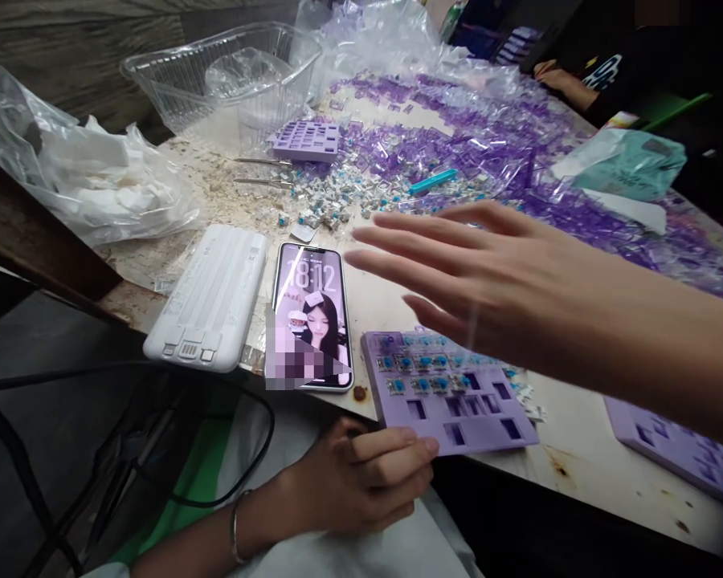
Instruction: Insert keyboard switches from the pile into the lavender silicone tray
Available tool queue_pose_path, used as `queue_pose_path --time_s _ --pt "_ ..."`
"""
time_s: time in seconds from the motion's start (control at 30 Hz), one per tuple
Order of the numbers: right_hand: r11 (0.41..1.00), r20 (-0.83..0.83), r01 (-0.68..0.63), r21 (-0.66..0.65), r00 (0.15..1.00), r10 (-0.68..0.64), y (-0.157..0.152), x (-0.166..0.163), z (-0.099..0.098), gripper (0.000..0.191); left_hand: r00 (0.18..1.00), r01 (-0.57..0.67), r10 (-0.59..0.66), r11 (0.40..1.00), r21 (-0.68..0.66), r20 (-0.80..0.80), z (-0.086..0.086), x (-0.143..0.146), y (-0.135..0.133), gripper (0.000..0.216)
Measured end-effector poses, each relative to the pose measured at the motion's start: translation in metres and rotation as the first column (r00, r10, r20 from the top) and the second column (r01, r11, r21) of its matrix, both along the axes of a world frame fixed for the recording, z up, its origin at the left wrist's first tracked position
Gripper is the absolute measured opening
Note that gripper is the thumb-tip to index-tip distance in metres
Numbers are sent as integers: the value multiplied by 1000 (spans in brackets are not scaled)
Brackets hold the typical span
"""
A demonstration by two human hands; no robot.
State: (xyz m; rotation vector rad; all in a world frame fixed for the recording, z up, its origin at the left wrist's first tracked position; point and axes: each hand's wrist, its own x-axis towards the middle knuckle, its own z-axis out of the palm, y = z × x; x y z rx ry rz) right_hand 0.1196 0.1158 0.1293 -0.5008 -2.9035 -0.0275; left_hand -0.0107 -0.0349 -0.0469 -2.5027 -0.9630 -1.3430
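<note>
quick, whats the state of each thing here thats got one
phone, face up, screen lit
purple tray, top rows filled, lower slots empty
left hand, pinching the purple tray's near edge
right hand, open, fingers spread, above the table
clear tub, upright, no lid
power bank, lying flat

Soft, even light falls from above. The table top is bright, while the floor below the left hand (349,482) is dim. The right hand (506,281) is smeared by motion blur and throws only a weak shadow on the purple tray (391,429). Left of this hand, a white glare streak crosses the phone screen (311,289). Beyond its fingers, the clear plastic bags (398,40) glitter. The table edges bend near the frame borders.
</note>
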Motion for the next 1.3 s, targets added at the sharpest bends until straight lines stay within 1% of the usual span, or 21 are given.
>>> queue_pose_path --time_s 0.07,0.13,0.23,0.37,0.47,0.6,0.8,0.93,1.03,1.17,1.3 --pt "994 -29 84 63 996 -82 -22 32 -4 48 1000 -10 10 1000 1 9 0 1 0 23" --pt "977 -70 190 92 980 -184 -42 60 -15 52 1000 -17 16 1000 9 24 1 2 0 22" --pt "961 -121 274 29 956 -269 -67 88 -39 50 999 -19 18 1000 20 39 2 3 2 20" --pt "924 -195 374 -80 903 -382 -87 99 -68 44 999 -26 25 1000 17 45 3 3 2 17" --pt "901 -248 423 -98 866 -433 -96 98 -79 46 998 -32 32 999 7 57 2 4 1 16" --pt "882 -302 459 -106 831 -468 -102 97 -80 43 997 -32 33 999 -14 63 3 5 0 16" --pt "870 -336 475 -137 804 -491 -102 90 -76 27 996 -25 27 999 -22 89 5 7 2 14" --pt "874 -302 463 -149 820 -486 -91 80 -68 17 996 -35 36 999 -19 78 6 7 3 16" --pt "876 -279 440 -199 831 -481 -84 77 -62 11 995 -43 44 999 -8 85 5 7 2 19" --pt "880 -265 419 -224 842 -469 -81 77 -57 10 995 -35 35 999 -1 90 5 7 3 16" --pt "893 -247 360 -272 871 -426 -78 76 -56 11 996 -21 22 1000 -7 87 6 8 5 14"
